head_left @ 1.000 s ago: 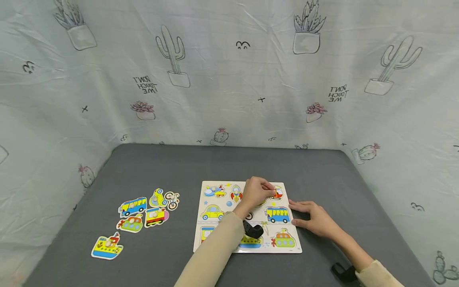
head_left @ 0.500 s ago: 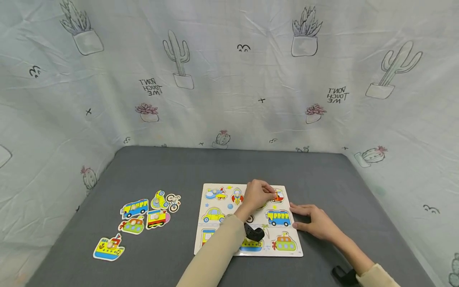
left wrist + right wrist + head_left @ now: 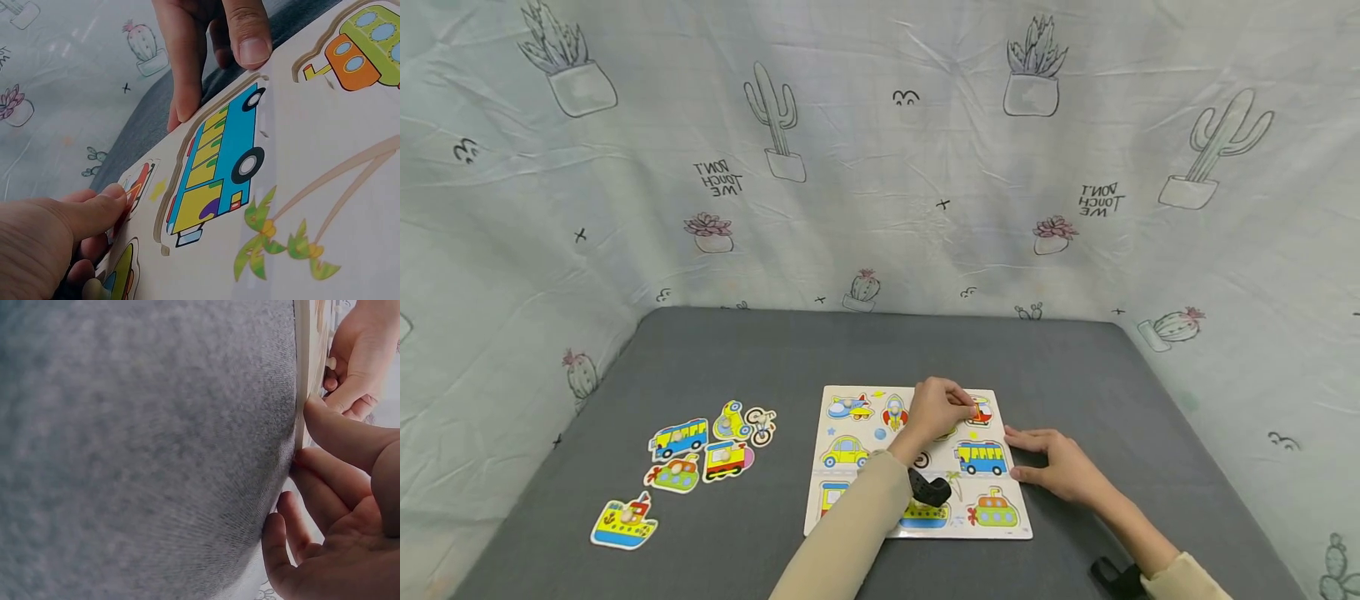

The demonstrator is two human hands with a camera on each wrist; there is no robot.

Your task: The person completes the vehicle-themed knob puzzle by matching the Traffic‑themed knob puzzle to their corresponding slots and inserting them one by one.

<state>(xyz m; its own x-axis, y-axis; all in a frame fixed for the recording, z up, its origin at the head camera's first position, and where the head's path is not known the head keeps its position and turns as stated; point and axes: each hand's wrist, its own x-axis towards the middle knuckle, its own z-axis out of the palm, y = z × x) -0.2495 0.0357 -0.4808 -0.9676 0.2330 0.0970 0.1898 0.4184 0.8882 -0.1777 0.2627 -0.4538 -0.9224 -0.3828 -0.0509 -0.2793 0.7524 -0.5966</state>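
Observation:
In the head view a wooden puzzle board [image 3: 947,532] printed with vehicles lies on the grey table. My left hand [image 3: 934,412] reaches across to its far right corner. There the thumb and fingers pinch a red helicopter piece [image 3: 982,411] over its place; the left wrist view shows the thumb at this piece [image 3: 136,192], with part of it hidden. My right hand [image 3: 1063,467] is at the board's right edge, its thumb and fingers extended and touching the side. The right wrist view shows the right thumb [image 3: 340,431] against the board's edge [image 3: 302,369].
Left of the board lie loose pieces: a bus [image 3: 679,439], a scooter [image 3: 731,421], a motorcycle [image 3: 761,426], a train [image 3: 726,459], a submarine [image 3: 674,473] and, nearer, a ship [image 3: 624,522]. A plane [image 3: 850,407] and a rocket [image 3: 894,412] sit on the board. A cactus-print curtain [image 3: 865,167] surrounds the table.
The head view has shifted slightly. Both hands keep nearly the same places on the board, the left still at the helicopter piece and the right at the edge.

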